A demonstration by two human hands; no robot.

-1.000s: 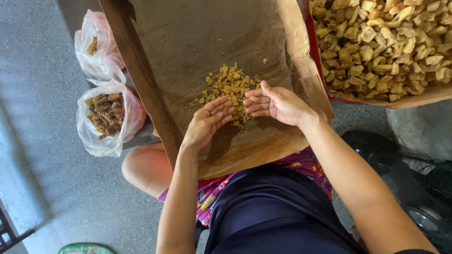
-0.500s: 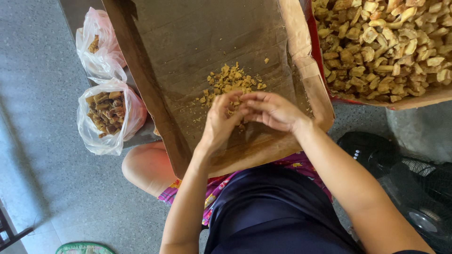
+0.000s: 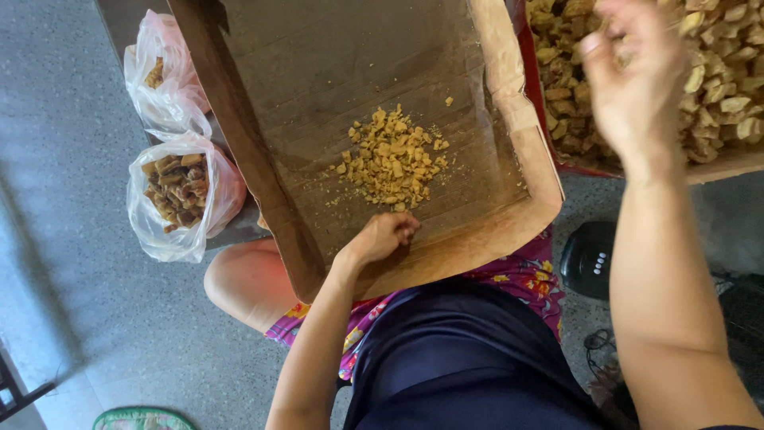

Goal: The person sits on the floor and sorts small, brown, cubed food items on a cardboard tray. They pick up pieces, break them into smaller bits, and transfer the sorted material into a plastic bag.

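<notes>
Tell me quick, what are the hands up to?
Left hand curled on cardboard tray, beside small nut pile. Right hand raised over big nut heap. Nothing blocking.

Left hand (image 3: pixel 383 236) is curled into a loose fist, knuckles up, forearm reaching forward from the lap. Right hand (image 3: pixel 633 76) is raised well right of the left hand, blurred, fingers (image 3: pixel 613 48) bent loosely, wrist straight above a long forearm.

Single head cam, looking steeply down over the person's lap at close range. Left hand (image 3: pixel 382 236) sits just below frame centre, right hand (image 3: pixel 633 76) at the top right edge, blurred. Floor runs left of both hands. No second view.
</notes>
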